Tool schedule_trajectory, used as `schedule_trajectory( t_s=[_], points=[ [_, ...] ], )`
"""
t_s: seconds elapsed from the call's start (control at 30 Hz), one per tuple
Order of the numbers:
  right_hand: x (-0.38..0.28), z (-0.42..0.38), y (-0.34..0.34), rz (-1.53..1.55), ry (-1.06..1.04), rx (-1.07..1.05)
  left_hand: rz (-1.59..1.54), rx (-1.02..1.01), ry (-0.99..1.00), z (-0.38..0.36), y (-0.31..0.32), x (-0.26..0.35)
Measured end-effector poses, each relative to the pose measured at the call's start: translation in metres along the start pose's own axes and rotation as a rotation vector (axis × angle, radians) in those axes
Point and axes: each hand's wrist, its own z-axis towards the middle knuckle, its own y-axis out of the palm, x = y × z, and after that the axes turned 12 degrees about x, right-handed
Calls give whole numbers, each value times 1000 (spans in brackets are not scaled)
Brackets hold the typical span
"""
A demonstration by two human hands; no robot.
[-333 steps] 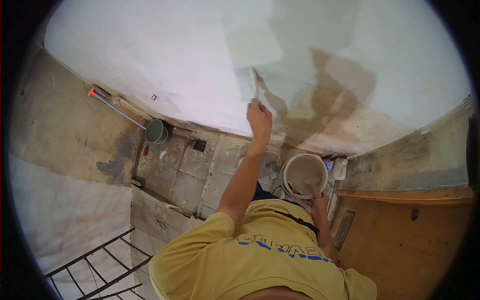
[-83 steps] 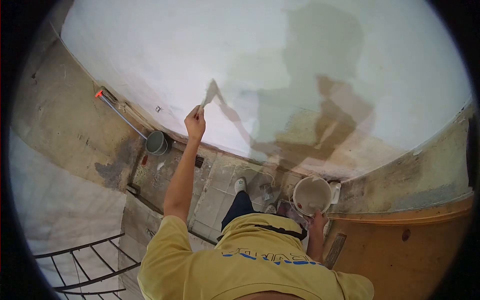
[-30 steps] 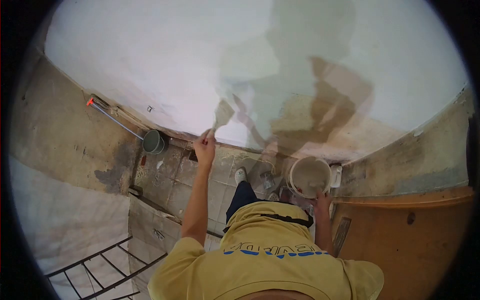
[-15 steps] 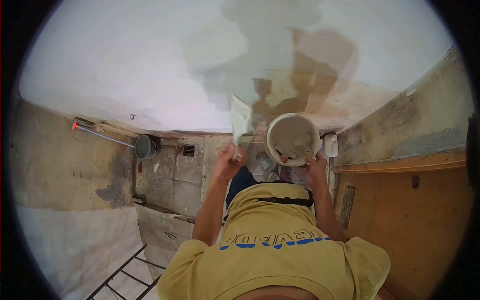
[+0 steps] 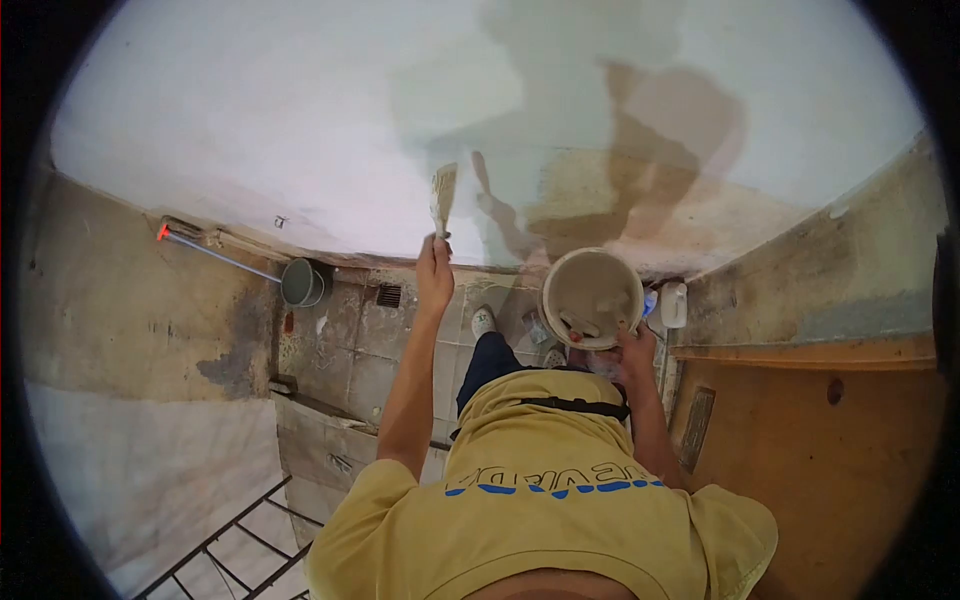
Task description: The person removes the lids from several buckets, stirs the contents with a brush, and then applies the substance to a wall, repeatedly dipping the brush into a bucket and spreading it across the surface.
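My left hand [image 5: 435, 272] is closed round the handle of a wide flat brush [image 5: 443, 195]. The brush points up close to the white wall, its pale, coated head turned nearly edge-on to me. On the right, my right hand [image 5: 637, 350] grips the near rim of a round bucket [image 5: 640, 280]. Greyish, wet-looking material [image 5: 597, 285] fills part of the bucket, and a curved lump shows against its near inner side. The bucket hangs in front of my body, to the right of the brush.
The wall [image 5: 250, 120] ahead is white with a bare tan patch [image 5: 590, 185] and my shadow. A grey bucket [image 5: 302, 283] stands left beside a blue pole [image 5: 220, 255]. A white jug [image 5: 674, 305] is in the right corner. A black metal ladder [image 5: 235, 530] lies lower left; an orange-brown door [image 5: 800, 450] is right.
My left hand has moved left and up, reaching out toward the wall, and the brush has turned from broadside to nearly edge-on. The bucket stays in my right hand, slightly lower in view.
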Motion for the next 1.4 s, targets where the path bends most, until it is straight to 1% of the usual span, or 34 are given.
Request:
schedule_trajectory(
  t_s=[0.03,0.1,0.13,0.2,0.27,0.3,0.37,0.4,0.43,0.5,0.53,0.57,0.63,0.67,0.73,0.8,0.83,0.87,0.9,0.97,1.0,1.07,1.2,1.27,1.3,1.37,1.4],
  points=[
    [-2,-1,1,-12,17,26,2,14,0,11,2,2],
    [-5,-3,1,-33,30,43,-6,217,127,29,9,6],
    [-6,-3,-1,-48,48,39,13,258,173,37,13,3],
    [-6,-1,-7,-74,61,25,-13,295,163,50,24,-6],
    [-2,3,-12,-14,68,-12,-23,356,129,61,38,-13],
    [1,6,-14,-23,65,-19,22,295,41,61,39,-3],
    [6,11,-17,-33,78,54,0,300,129,65,52,-13],
    [5,11,-18,-41,75,48,-12,261,89,65,55,-9],
    [3,11,-19,-48,73,60,-12,270,89,69,62,-20],
    [-2,8,-21,-62,69,72,12,274,237,75,73,-39],
    [-4,5,-21,-54,76,104,-24,274,191,75,77,-44],
    [-5,4,-22,-44,86,137,-24,277,187,77,80,-50],
    [-1,9,-28,-54,84,145,59,390,314,80,83,-47],
    [-1,14,-31,-61,82,152,59,393,310,81,87,-46],
    [-5,14,-35,-64,67,158,70,398,226,74,85,-34],
    [-9,21,-32,-64,58,157,118,387,216,71,82,-26],
    [-10,23,-29,-27,79,214,159,369,208,69,80,-23],
    [-10,25,-28,9,100,272,136,432,270,71,82,-19],
    [-10,28,-30,1,109,269,146,432,262,69,76,-15],
    [-10,38,-32,11,69,196,207,311,132,70,67,1],
    [-14,38,-30,8,70,191,210,316,130,71,62,13],
    [-24,36,-22,-60,8,162,344,188,7,73,51,35],
    [-31,42,-7,-39,12,166,432,170,-14,79,41,62],
    [-41,33,5,-38,2,130,490,108,12,83,34,76],
    [-40,33,5,-48,1,131,486,109,3,86,32,82],
    [-36,36,4,19,-2,81,489,82,-142,92,26,89],
    [-35,35,4,12,-6,80,484,86,-147,90,26,86]
  ],
)
